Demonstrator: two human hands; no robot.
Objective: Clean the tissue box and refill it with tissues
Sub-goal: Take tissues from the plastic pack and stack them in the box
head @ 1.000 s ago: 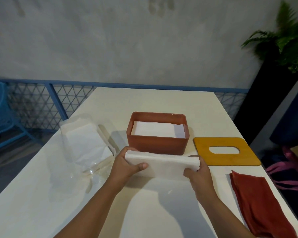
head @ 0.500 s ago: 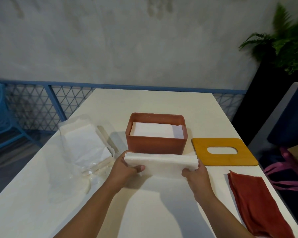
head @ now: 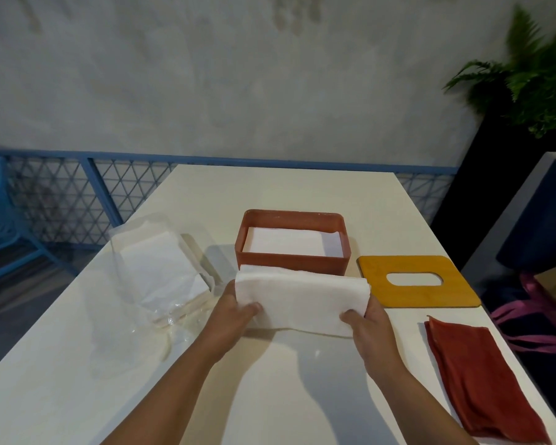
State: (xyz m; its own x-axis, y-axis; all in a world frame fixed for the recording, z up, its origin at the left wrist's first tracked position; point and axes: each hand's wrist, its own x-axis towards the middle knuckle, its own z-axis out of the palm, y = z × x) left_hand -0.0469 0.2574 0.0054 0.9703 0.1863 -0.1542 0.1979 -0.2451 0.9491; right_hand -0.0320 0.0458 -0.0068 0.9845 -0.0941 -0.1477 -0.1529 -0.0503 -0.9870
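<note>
The refill is under way. The terracotta tissue box stands open in the middle of the white table, and a layer of white tissues already lies flat inside it, below the rim. Both hands are closed on a second tissue stack: the left hand pinches its left end, thumb on top, and the right hand pinches its right end, holding it just in front of the box's near wall, apparently lifted a little off the table.

The folded red cloth lies to the right, untouched, so the wiping is probably done, though the dim view shows no detail of the box's surface. Left to do, by my reading: lower this stack onto the tissues in the box, and fit the yellow slotted lid, which lies flat just right of the box. The opened plastic tissue pack at left still holds more sheets.
</note>
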